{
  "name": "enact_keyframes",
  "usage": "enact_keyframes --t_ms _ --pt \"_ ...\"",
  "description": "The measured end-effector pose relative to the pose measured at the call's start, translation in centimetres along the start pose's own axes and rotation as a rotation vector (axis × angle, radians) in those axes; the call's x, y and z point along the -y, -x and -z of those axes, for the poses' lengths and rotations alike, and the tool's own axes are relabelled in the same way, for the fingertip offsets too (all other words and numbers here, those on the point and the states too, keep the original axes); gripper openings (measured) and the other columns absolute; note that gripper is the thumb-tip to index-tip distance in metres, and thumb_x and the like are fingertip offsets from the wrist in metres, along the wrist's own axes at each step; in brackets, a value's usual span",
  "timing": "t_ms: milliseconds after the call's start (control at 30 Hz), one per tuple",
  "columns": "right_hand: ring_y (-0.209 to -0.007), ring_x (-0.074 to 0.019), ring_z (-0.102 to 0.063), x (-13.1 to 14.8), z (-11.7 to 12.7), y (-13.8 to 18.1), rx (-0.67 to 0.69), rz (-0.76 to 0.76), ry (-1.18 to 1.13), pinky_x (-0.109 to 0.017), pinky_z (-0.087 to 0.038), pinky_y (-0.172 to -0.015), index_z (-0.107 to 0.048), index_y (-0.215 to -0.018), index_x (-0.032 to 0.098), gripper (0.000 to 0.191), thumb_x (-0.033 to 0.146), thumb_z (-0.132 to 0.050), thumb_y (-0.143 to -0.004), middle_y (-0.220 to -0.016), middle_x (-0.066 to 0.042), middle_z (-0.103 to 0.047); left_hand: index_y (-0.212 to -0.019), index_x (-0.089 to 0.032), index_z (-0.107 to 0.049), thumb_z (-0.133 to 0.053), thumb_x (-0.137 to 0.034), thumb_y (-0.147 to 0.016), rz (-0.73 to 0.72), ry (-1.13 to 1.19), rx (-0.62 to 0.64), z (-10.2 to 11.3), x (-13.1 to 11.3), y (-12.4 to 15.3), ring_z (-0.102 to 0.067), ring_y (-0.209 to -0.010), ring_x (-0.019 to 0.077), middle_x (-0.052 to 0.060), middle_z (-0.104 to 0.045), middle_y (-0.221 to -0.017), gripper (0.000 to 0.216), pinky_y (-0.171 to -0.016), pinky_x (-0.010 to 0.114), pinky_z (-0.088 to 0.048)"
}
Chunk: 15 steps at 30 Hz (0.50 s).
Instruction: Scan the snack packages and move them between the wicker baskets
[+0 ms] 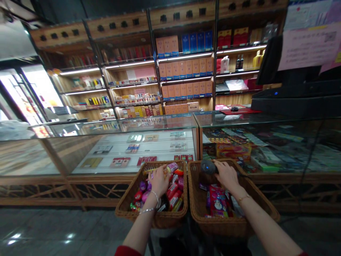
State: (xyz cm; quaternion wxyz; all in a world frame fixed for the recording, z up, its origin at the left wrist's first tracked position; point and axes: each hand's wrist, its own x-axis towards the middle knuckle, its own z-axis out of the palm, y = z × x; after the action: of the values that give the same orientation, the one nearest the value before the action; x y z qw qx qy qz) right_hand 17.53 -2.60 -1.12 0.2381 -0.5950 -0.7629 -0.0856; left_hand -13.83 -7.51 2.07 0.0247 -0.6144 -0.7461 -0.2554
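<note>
My left hand (pixel 159 180) reaches into the left wicker basket (pixel 123 203), its fingers closed on a small pink-and-white candy tube (pixel 172 167) near the far rim. Around and below it lie several small wrapped sweets, among them purple round ones (pixel 143 186) and red packets (pixel 173 190). Over the right wicker basket (pixel 237 221), my right hand (pixel 226 176) grips a dark handheld barcode scanner (pixel 208 166) with a small blue light. The scanner's head points left, toward the other basket. Beneath it, a red-and-purple snack bag (pixel 218 201) rests among other packets.
Directly behind the baskets runs a glass display counter (pixel 149 124) with flat packs inside. A dark monitor (pixel 270 60) stands on the counter at right, with a cable (pixel 310 160) hanging nearby. Lit shelves (pixel 186 69) with boxes line the back wall.
</note>
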Motion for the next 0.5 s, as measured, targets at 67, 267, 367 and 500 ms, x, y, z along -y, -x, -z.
enact_keyframes --t_ms 67,267,367,500 --pt "-0.119 -0.0256 -0.052 0.1 0.3 -0.2 0.024 0.011 0.015 -0.038 -0.047 -0.085 -0.057 -0.127 0.022 0.049 0.015 -0.058 -0.079 -0.143 -0.006 -0.055 -0.130 -0.024 -0.054 -0.054 -0.029 -0.085 0.003 0.013 -0.001 0.0 0.2 0.1 -0.048 -0.129 0.0260 0.008 -0.063 -0.133 0.045 -0.115 0.056 -0.019" --pt "-0.117 -0.0254 -0.056 0.8 1.2 -0.5 0.045 -0.020 0.020 -0.037 -0.047 -0.086 -0.054 -0.132 0.020 0.050 0.015 -0.055 -0.081 -0.139 -0.008 -0.058 -0.134 -0.026 -0.052 -0.055 -0.034 -0.085 -0.031 -0.036 0.045 -0.4 0.0 0.7 -0.037 -0.139 0.0295 0.008 -0.053 -0.146 0.050 -0.115 0.063 -0.016" --pt "-0.115 -0.0256 -0.057 1.0 1.3 -0.4 0.055 -0.023 0.012 -0.037 -0.047 -0.086 -0.055 -0.131 0.020 0.051 0.015 -0.056 -0.081 -0.136 -0.009 -0.060 -0.135 -0.029 -0.052 -0.058 -0.037 -0.084 -0.057 -0.084 0.089 -0.7 -0.3 0.9 -0.030 -0.144 0.0322 0.006 -0.044 -0.153 0.052 -0.114 0.068 -0.015" --pt "-0.116 -0.0254 -0.058 0.8 1.1 0.1 0.073 -0.006 0.004 -0.037 -0.047 -0.087 -0.059 -0.128 0.021 0.049 0.014 -0.058 -0.079 -0.137 -0.009 -0.060 -0.135 -0.029 -0.054 -0.057 -0.038 -0.084 -0.049 -0.114 0.093 -0.7 -0.5 1.1 -0.031 -0.144 0.0339 0.007 -0.045 -0.153 0.052 -0.115 0.068 -0.016"
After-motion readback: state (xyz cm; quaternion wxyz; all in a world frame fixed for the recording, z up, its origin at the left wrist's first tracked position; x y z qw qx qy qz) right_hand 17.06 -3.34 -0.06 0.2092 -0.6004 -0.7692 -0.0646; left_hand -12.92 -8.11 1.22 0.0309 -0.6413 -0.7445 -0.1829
